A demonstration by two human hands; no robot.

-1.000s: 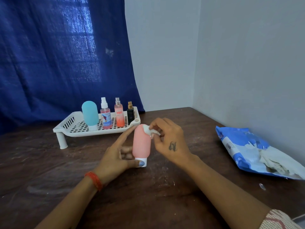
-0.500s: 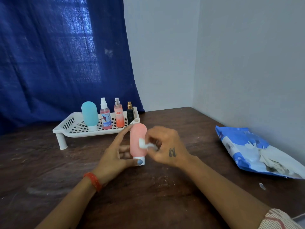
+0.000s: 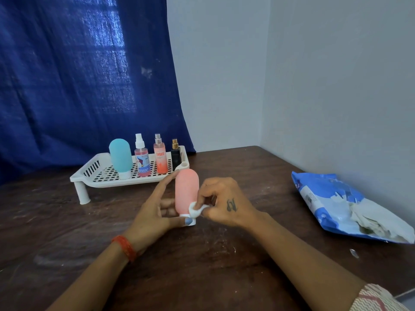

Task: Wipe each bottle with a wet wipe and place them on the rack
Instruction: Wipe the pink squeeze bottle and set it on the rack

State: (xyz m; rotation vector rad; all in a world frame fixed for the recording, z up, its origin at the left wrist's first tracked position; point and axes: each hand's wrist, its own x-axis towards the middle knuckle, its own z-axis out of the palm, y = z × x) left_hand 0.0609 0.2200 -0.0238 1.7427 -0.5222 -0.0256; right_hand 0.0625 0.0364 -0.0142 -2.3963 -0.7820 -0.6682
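A pink squeeze bottle (image 3: 186, 187) stands cap-down on the brown table (image 3: 202, 265). My left hand (image 3: 155, 212) holds it from the left, thumb on the white cap and forefinger up along its side. My right hand (image 3: 222, 203) pinches a small white wet wipe (image 3: 195, 209) against the bottle's lower right side, just above the cap. On the white slotted rack (image 3: 98, 173) behind stand a teal squeeze bottle (image 3: 120, 160), a pink spray bottle (image 3: 142, 160), an orange spray bottle (image 3: 160, 158) and a small black bottle (image 3: 175, 156).
A blue and white wet-wipe pack (image 3: 332, 198) lies open at the table's right edge by the grey wall, with white wipes spilling from it. A blue curtain (image 3: 78, 75) hangs behind the rack. A small scrap (image 3: 354, 253) lies near the pack.
My right hand has drawn the wipe down the pink bottle, from its rounded top to just above the cap. My left hand and the bottle stay in place.
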